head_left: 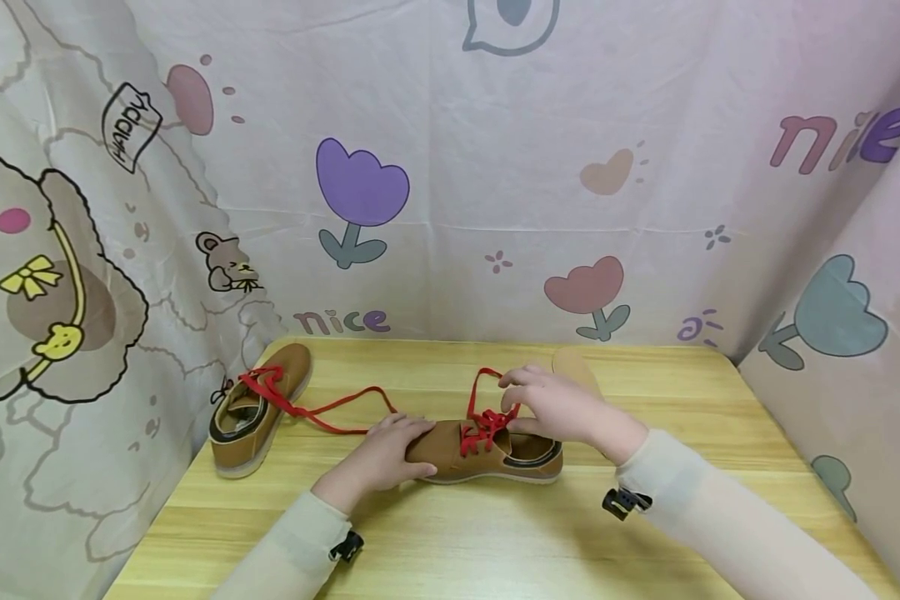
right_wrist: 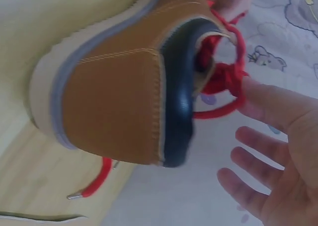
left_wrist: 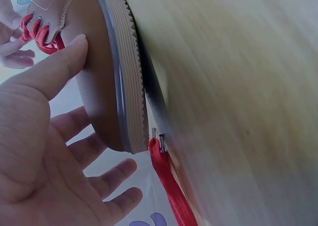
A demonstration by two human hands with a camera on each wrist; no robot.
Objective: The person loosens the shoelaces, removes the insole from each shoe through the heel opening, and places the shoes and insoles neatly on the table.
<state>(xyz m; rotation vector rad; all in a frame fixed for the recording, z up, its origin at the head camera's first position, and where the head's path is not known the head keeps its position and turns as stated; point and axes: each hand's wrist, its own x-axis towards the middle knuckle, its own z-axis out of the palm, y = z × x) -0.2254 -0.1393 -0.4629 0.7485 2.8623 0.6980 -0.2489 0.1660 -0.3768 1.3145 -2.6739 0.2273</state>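
Sleeves (head_left: 742,521) slanting inward, left hand (head_left: 384,454) (fingers spread) gripping shoe (head_left: 480,462)

Cream sleeves (head_left: 727,500) carry small black devices (head_left: 348,547), apparently cameras.

Your count: twos and ones

You have two shoes (head_left: 266,423) (head_left: 444,450), two hands (head_left: 390,452) (head_left: 558,407), two wrist clips (head_left: 347,547) (head_left: 625,502) — and one table (head_left: 510,542), one beige pad (head_left: 576,369). Red laces (head_left: 489,423) run on both shoes — their exact number can't be told.
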